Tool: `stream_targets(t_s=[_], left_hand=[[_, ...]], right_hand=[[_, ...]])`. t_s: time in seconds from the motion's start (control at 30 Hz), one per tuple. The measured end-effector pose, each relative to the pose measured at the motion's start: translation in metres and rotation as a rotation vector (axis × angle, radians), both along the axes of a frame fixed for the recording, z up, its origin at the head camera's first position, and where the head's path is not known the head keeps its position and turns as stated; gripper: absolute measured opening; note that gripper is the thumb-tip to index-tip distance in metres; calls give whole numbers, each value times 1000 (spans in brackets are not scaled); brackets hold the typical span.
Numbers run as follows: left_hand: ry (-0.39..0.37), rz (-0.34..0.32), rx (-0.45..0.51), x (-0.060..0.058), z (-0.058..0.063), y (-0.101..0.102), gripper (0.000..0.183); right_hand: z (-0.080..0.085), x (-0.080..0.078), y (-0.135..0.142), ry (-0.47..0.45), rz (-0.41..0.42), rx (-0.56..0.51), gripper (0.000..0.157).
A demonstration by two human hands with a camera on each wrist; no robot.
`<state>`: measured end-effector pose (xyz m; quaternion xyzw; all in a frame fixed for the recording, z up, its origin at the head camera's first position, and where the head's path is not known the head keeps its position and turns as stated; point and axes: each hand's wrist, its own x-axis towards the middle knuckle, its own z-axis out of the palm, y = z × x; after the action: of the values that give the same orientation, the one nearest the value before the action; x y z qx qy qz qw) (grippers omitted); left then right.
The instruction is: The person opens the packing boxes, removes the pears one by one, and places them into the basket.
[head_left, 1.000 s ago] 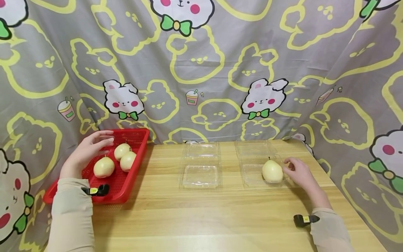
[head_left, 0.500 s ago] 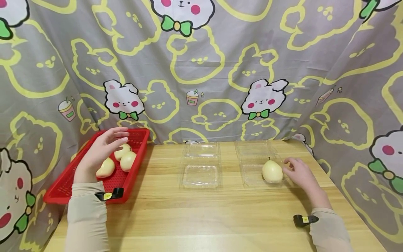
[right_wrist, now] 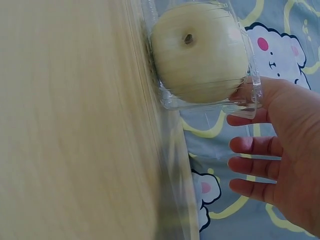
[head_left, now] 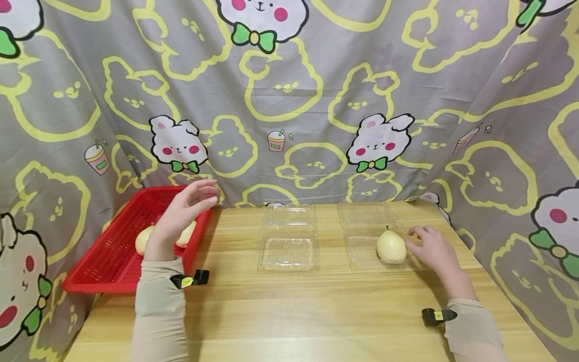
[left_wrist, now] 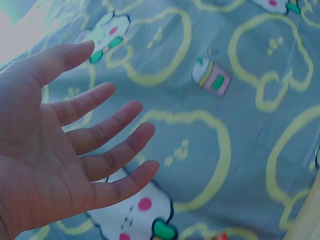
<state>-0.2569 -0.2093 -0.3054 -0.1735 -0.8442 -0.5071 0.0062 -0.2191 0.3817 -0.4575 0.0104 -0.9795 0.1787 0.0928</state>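
My left hand [head_left: 183, 213] hovers over the right side of a red plastic basket [head_left: 86, 281], fingers spread and slightly bent, palm bare in the left wrist view. Inside the basket are a pale yellow pear [head_left: 143, 241] and another pear [head_left: 185, 236], both partly covered by the arm. To the right, one pear [head_left: 391, 247] sits with its stem up in the front half of an unfolded clear clamshell box [head_left: 362, 249]. My right hand [head_left: 434, 249] is beside that box, thumb at its right edge, the other fingers [right_wrist: 255, 164] loosely extended.
A second clear clamshell box [head_left: 288, 251] lies unfolded mid-table, left of the first. Behind the wooden table [head_left: 307, 311] and along both sides hangs a grey cartoon-print curtain [head_left: 289, 166]. Each wrist wears a small black camera band [head_left: 192, 280].
My left hand has moved right across the basket, from its left side to its right rim, carrying nothing. The right hand and the pear beside it have barely moved.
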Motion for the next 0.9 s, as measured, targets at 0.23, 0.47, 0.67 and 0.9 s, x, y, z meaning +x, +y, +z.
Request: stream_targets(t_s=[0.23, 0.47, 0.67, 0.9], left_hand=[[23, -71, 62, -7, 0, 40, 52], [1, -180, 143, -12, -5, 87, 50], [-12, -242, 189, -17, -12, 123, 48], [-58, -289, 221, -20, -24, 158, 46]], right_hand=[[0, 1, 0, 14, 8, 19, 26], [0, 0, 1, 34, 14, 31, 26], [0, 0, 1, 43, 25, 43, 26], [0, 0, 2, 35, 24, 39, 26]])
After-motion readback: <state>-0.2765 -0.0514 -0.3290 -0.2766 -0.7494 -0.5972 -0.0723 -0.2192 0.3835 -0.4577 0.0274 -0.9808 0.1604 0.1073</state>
